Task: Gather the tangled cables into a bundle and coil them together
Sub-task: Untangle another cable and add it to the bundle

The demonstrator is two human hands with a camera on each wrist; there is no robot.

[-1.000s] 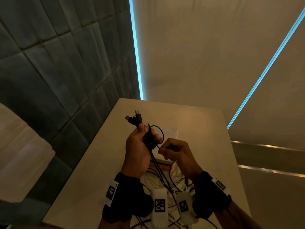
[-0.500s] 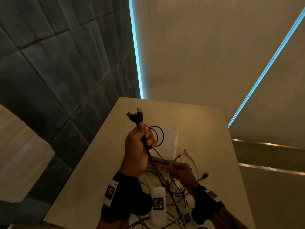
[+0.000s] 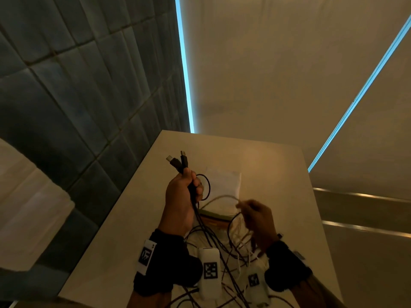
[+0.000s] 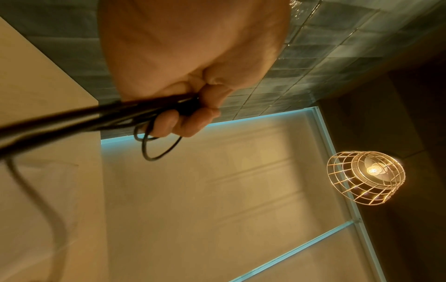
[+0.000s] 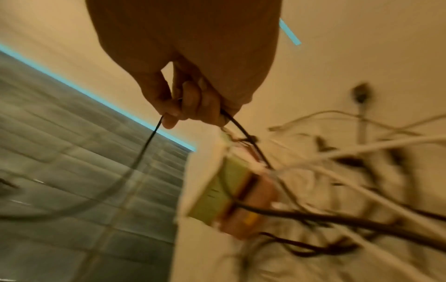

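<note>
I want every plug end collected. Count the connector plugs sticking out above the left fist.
2: a lighter-tipped plug on the left and a black plug right beside it, both above the left hand. Others may be hidden in the tangle.

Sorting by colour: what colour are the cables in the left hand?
Black cables, clearest in the head view.

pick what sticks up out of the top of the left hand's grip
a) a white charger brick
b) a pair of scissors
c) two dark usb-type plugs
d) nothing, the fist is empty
c: in the head view the left hand grips a bunch of black cables, and two dark plugs with metal tips stand up above the fist.
</note>
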